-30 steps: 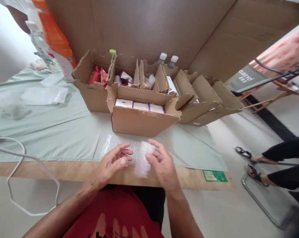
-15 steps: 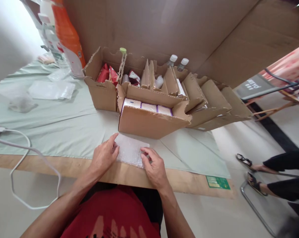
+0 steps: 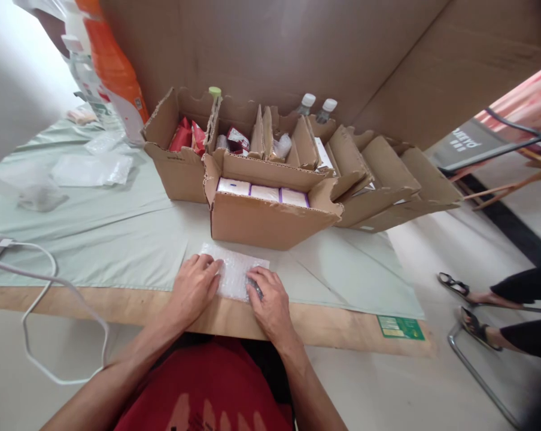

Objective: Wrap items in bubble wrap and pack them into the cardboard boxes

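A sheet of clear bubble wrap [image 3: 234,272] lies flat on the cloth near the table's front edge. My left hand [image 3: 195,286] rests on its left side, palm down, with the fingers bent a little and lying on the plastic. At the right end of the sheet, my right hand [image 3: 269,302] curls its thumb and fingers round a small dark item [image 3: 255,289]. Most of that item is hidden by the fingers, so its kind does not show. Just beyond the sheet stands a cardboard bin [image 3: 270,221] with several white, purple-edged packs inside.
More open cardboard bins [image 3: 389,170] stand behind, one holding red packets [image 3: 186,136]. At the left are an orange bottle [image 3: 113,66], loose plastic bags [image 3: 91,170] and a white cable [image 3: 66,281]. A person's sandalled feet [image 3: 474,323] show at the right.
My left hand has slid onto the bubble wrap, its fingers now lying flatter. My right hand has moved slightly left, with the dark item showing more between its fingers. The view has shifted a little.
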